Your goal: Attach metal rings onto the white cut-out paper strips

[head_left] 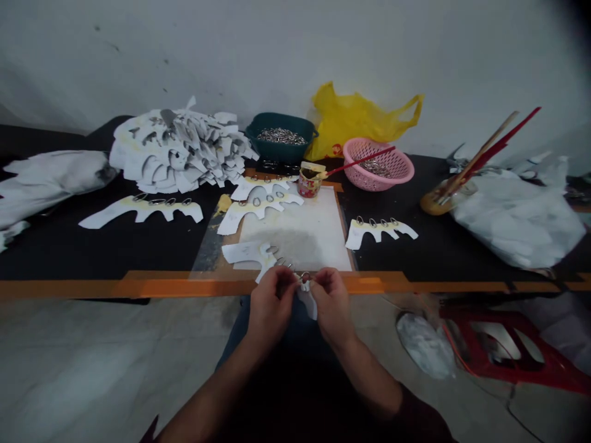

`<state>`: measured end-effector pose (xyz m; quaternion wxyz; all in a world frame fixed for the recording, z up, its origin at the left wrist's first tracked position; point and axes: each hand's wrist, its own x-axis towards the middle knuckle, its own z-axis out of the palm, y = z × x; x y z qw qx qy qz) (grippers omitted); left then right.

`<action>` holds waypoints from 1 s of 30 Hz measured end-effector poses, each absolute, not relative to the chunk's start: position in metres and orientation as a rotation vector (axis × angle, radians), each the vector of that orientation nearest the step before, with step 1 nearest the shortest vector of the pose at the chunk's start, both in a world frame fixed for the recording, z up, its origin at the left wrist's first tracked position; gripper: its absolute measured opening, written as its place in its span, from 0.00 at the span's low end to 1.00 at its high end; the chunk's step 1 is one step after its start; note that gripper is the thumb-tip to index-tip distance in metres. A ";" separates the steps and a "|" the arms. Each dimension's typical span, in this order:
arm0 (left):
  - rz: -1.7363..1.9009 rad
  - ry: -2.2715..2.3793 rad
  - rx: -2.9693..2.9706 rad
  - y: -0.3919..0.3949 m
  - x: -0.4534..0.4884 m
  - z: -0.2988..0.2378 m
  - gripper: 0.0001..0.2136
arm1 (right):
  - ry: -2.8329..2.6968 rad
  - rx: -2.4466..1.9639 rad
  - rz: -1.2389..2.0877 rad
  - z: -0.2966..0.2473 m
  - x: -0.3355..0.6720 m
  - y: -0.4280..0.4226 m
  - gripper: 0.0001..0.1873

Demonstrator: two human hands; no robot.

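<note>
Over the table's front edge, my left hand point(272, 301) and my right hand point(333, 304) are closed, pinching one white scalloped strip point(247, 252) between them. Its left part lies above the white board, and its right end hangs down between my hands. Metal rings point(284, 263) sit along the strip, and one ring point(304, 277) stands up at my fingertips. Further back lie two similar ringed strips point(253, 209), with yellowish smears along their edge. Another ringed strip point(143, 210) rests at the left, and one more point(381, 231) at the right.
Behind are a heap of white strips point(180, 154), a green basket point(277, 146) of metal rings, a small can point(308, 181) with a red stick, a pink basket point(378, 178) and a yellow bag point(355, 120). A jar with sticks point(436, 200) and a white plastic bag point(517, 215) stand right.
</note>
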<state>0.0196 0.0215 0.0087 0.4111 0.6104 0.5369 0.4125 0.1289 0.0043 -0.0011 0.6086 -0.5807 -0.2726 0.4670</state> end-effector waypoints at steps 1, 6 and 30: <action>1.044 1.317 1.491 0.022 0.019 0.009 0.05 | -0.622 -1.327 1.084 -0.001 0.129 0.005 0.08; 1.102 1.210 1.302 0.026 0.020 0.008 0.06 | -0.571 -1.241 1.139 -0.001 0.130 0.005 0.11; 0.772 1.186 2.292 0.057 0.007 0.018 0.14 | -0.791 -1.211 1.172 -0.009 0.144 0.007 0.10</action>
